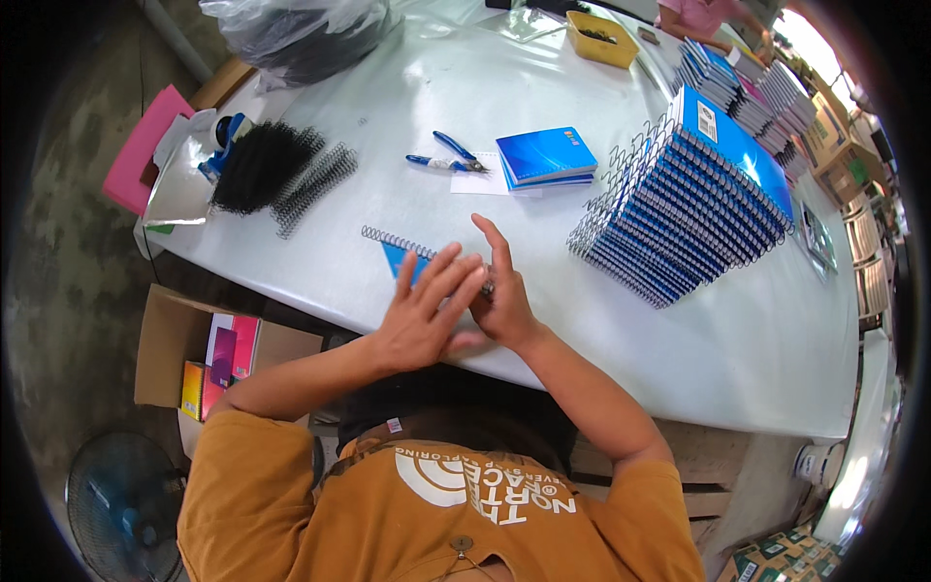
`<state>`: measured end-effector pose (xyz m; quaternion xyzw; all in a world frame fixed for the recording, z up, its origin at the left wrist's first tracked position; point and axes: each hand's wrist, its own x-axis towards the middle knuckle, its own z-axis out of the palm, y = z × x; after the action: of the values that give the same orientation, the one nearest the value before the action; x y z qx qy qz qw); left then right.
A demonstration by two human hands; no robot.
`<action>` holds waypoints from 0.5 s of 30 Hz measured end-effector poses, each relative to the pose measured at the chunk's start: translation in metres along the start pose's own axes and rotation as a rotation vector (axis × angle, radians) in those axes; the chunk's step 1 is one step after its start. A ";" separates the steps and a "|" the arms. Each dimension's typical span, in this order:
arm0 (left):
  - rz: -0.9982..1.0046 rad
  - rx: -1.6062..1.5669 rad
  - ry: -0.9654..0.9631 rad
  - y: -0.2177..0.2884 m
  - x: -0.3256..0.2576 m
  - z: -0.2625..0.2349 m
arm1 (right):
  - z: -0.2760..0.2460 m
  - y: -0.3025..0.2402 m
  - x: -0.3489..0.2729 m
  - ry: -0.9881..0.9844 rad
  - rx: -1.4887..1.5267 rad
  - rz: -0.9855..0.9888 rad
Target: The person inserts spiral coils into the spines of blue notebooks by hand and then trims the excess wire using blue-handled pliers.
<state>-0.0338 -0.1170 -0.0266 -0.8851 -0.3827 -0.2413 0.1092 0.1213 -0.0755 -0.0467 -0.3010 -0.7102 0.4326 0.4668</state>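
Observation:
A small blue notebook [393, 257] with a black spiral coil [396, 239] along its far edge is in front of me, mostly hidden by my hands. My left hand [419, 315] lies across it with its fingers stretched out and slightly spread. At its right end, my right hand [504, 306] grips the notebook, index finger raised, and a dark bit of coil shows by the fingers. Beyond them lie blue-handled pliers [448, 163], a second pair of blue-handled cutters [454, 145] and a few flat blue notebooks [546, 155] on white paper [470, 177].
To the right stands a tall stack of coil-bound blue notebooks [689, 209]. Loose black coils [267, 167] lie at the left, near a pink chair [145, 150]. A yellow tray [601, 41] and a plastic bag [305, 39] are farther back. A co-worker [703, 17] sits across the table.

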 end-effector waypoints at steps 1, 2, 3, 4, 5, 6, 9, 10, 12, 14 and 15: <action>-0.010 0.046 0.050 -0.005 0.008 -0.006 | 0.000 0.001 0.003 -0.007 0.012 -0.006; -0.022 -0.013 0.029 -0.006 0.014 -0.014 | 0.002 0.001 0.002 -0.026 0.031 -0.006; -0.032 -0.072 0.015 -0.009 0.021 -0.019 | 0.002 0.002 0.002 -0.027 0.020 0.030; -0.042 -0.130 0.001 -0.012 0.028 -0.023 | 0.003 0.002 0.002 -0.029 0.009 0.066; -0.055 -0.165 -0.015 -0.014 0.033 -0.026 | 0.003 0.001 0.003 -0.031 -0.005 0.098; -0.067 -0.200 -0.030 -0.016 0.038 -0.028 | 0.004 0.005 0.003 -0.034 0.014 0.075; -0.060 -0.228 -0.066 -0.021 0.042 -0.028 | 0.007 0.014 0.003 -0.054 0.068 0.063; -0.050 -0.225 -0.076 -0.022 0.042 -0.029 | 0.007 0.013 0.002 -0.067 0.081 0.098; -0.006 -0.203 -0.101 -0.027 0.045 -0.032 | 0.007 0.011 0.003 -0.087 0.107 0.143; 0.001 -0.170 -0.162 -0.029 0.050 -0.039 | 0.007 0.014 0.004 -0.093 0.126 0.159; -0.013 -0.149 -0.211 -0.027 0.054 -0.044 | 0.007 0.015 0.004 -0.091 0.072 0.094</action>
<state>-0.0369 -0.0815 0.0392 -0.9086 -0.3790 -0.1754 0.0008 0.1141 -0.0678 -0.0604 -0.2970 -0.6996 0.4927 0.4238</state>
